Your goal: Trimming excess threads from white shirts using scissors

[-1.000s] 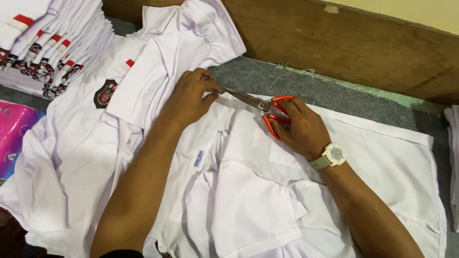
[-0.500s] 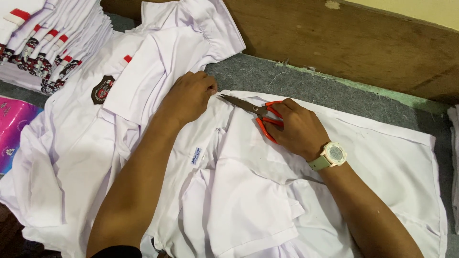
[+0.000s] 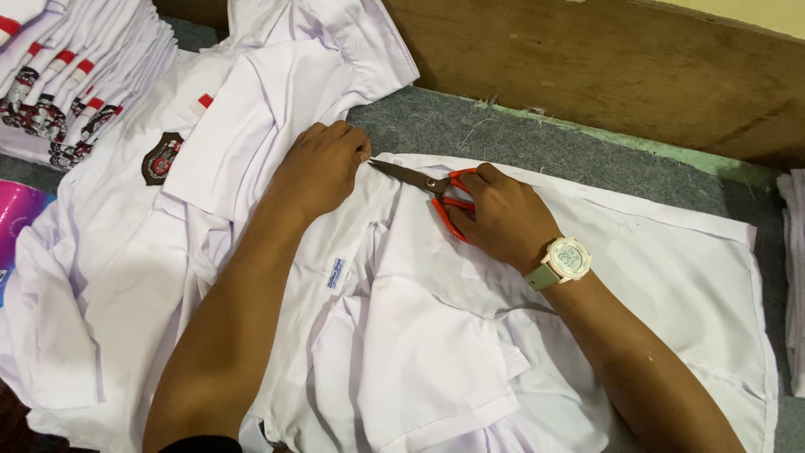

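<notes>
A white shirt point(image 3: 470, 335) lies spread on the grey table point(image 3: 520, 134) in front of me. My left hand point(image 3: 323, 164) rests on its top edge, fingers pinching the cloth near the collar. My right hand point(image 3: 503, 214), with a pale wristwatch point(image 3: 563, 262), grips red-handled scissors point(image 3: 436, 186). The blades point left and their tips nearly touch my left fingers at the shirt's edge.
More white shirts, one with a dark crest badge point(image 3: 161, 158), lie to the left. A stack of folded shirts point(image 3: 67, 84) stands at far left. A wooden board point(image 3: 604, 67) runs along the back. Something pink point(image 3: 17, 222) sits at the left edge, another white pile point(image 3: 792, 277) at right.
My right hand has slid the scissors left, bringing the blade tips close to my left fingers. My left hand stays on the shirt's edge.
</notes>
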